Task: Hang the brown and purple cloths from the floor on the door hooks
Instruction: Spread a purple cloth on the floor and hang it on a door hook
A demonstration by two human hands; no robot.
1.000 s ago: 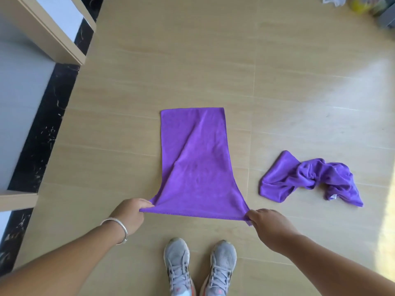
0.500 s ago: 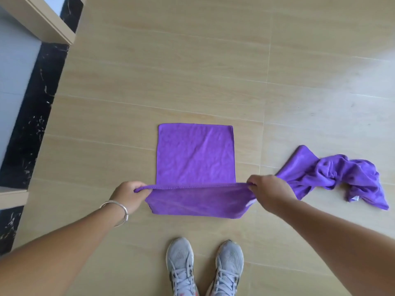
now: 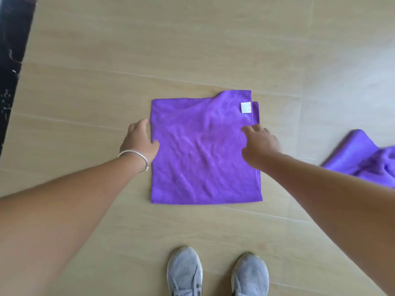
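Tan tile floor [image 3: 192,50], black marble strip [image 3: 10,60] at left edge. Folded purple cloth [image 3: 203,163] lies flat on the floor ahead of your shoes [image 3: 218,274], white tag [image 3: 246,107] near its far right corner. Your left hand [image 3: 140,142] sits at the cloth's left edge, grip loose, holding nothing; bracelet [image 3: 134,155] on that wrist. Your right hand [image 3: 259,142] is over the right side, fingers spread, grip wide, holding nothing. Second purple cloth [image 3: 367,161] lies crumpled at far right, apart from the first.
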